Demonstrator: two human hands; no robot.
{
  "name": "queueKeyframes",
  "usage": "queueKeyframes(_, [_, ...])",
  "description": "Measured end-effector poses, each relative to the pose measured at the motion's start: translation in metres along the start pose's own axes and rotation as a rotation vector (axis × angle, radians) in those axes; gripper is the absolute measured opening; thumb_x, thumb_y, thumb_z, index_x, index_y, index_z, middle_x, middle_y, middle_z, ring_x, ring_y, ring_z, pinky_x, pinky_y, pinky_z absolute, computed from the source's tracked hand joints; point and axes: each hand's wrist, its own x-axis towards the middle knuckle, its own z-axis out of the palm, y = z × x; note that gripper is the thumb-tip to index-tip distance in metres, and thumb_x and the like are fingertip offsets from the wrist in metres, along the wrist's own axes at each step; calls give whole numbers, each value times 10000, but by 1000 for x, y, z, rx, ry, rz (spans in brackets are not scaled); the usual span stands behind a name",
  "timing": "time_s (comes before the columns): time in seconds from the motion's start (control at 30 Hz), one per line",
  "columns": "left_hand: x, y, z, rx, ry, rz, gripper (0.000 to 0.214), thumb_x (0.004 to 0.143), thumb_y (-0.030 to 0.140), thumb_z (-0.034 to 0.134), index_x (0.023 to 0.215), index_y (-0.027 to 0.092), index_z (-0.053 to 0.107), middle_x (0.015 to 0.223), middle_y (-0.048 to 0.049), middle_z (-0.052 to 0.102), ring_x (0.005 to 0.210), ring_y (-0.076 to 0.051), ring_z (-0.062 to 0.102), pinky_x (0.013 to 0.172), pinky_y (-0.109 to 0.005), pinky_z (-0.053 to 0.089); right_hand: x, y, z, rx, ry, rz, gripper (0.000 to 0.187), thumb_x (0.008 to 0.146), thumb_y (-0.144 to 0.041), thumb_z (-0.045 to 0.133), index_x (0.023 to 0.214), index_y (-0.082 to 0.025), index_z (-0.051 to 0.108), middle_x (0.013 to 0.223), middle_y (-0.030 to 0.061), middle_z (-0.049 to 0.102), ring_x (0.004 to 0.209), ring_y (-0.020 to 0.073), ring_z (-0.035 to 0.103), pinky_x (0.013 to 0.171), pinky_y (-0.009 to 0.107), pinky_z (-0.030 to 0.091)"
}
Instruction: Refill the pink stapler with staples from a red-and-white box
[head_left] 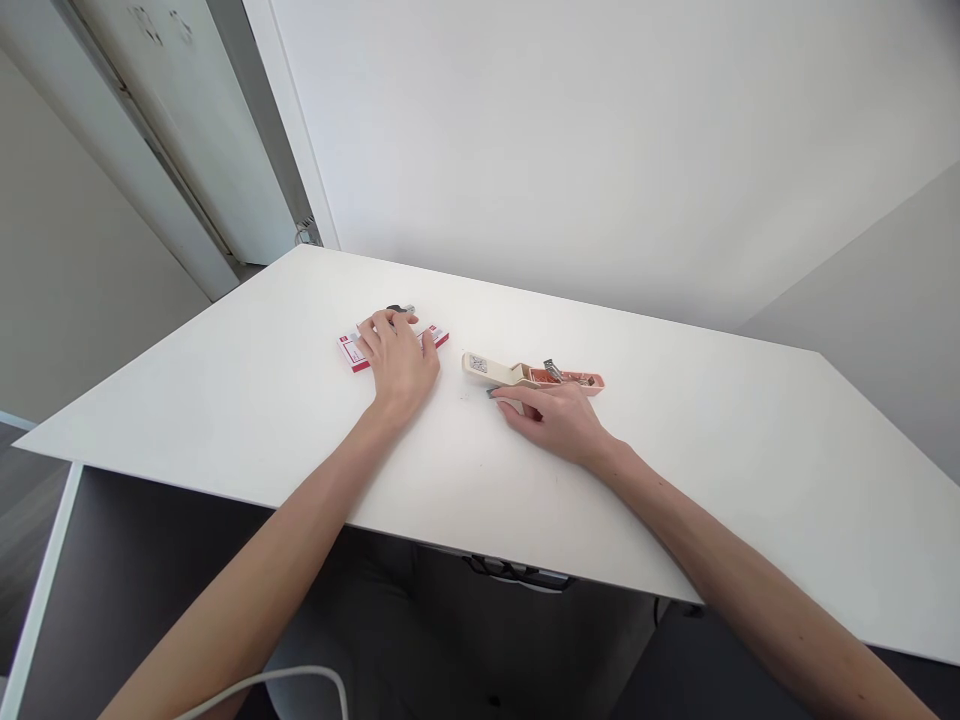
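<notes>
My left hand (401,365) rests palm down over a flat white-and-red box (352,353), its fingers spread and slightly curved. Just beyond those fingertips lies a small dark object with a metallic end (405,309), partly covered. My right hand (559,418) pinches a small grey piece (491,393) between fingers and thumb, low over the tabletop; its exact kind is too small to tell. Directly behind that hand sits an opened slim case with a cream part (495,374) bearing a printed square code. Its pink part (596,385) holds small metal items (553,370), partly hidden.
The white table (360,440) ends in a near edge beneath my forearms. A pale wall (562,150) rises behind it. A white cable (300,672) loops by my left forearm, and dark items (517,572) show under the near edge.
</notes>
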Motion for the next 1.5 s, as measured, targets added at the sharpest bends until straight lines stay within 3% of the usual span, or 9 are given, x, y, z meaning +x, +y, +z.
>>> queueKeyframes(0.2, [-2, 7, -4, -45, 0, 48, 198, 975, 310, 548, 1144, 208, 557, 1327, -190, 564, 1347, -406, 430, 1171, -611, 326, -2, 3, 1, -36, -31, 31, 231, 1037, -288, 603, 1057, -227, 825, 587, -33, 661, 508, 111, 545, 536, 269, 354])
queueKeyframes(0.4, [-3, 9, -7, -70, -27, 75, 188, 974, 281, 540, 1149, 210, 547, 1313, -169, 597, 1325, -373, 444, 1164, -573, 337, -2, 3, 2, -14, -25, 56, 248, 1035, -283, 590, 933, -218, 807, 562, -44, 607, 507, 105, 510, 533, 262, 333])
queueKeyframes(0.6, [-3, 11, -8, -83, -43, 100, 173, 981, 289, 537, 1140, 227, 568, 1284, -144, 625, 1290, -368, 464, 1146, -548, 366, -3, 4, 2, -13, -66, 55, 227, 1045, -319, 619, 1132, -221, 805, 588, -49, 633, 520, 116, 538, 547, 272, 359])
queueKeyframes(0.77, [-3, 11, -9, -100, -52, 117, 154, 978, 285, 538, 1115, 235, 584, 1255, -132, 635, 1288, -363, 473, 1146, -529, 382, -2, 4, 1, -4, -99, 73, 226, 1052, -321, 613, 1114, -225, 808, 617, -36, 666, 541, 126, 574, 559, 278, 388])
queueKeyframes(0.97, [-4, 11, -8, -110, -69, 118, 145, 983, 291, 534, 1106, 237, 589, 1261, -124, 653, 1290, -359, 479, 1157, -526, 376, 2, -1, -1, -40, -162, 56, 282, 1063, -303, 572, 1234, -229, 784, 707, 3, 739, 607, 166, 640, 592, 300, 397])
queueKeyframes(1.3, [-4, 13, -10, -122, -82, 145, 105, 989, 278, 540, 1070, 245, 597, 1245, -109, 673, 1278, -359, 498, 1138, -526, 397, 0, -1, 0, 67, -132, 116, 247, 1073, -350, 580, 1075, -203, 779, 600, -40, 609, 535, 125, 543, 587, 269, 389])
queueKeyframes(1.5, [-3, 17, -14, -200, -114, 260, 133, 1049, 302, 455, 1034, 252, 578, 1158, -87, 689, 1180, -300, 541, 1064, -466, 444, 0, 0, 0, 104, -123, 138, 291, 1091, -404, 557, 1069, -211, 774, 616, -32, 622, 548, 134, 556, 593, 279, 414])
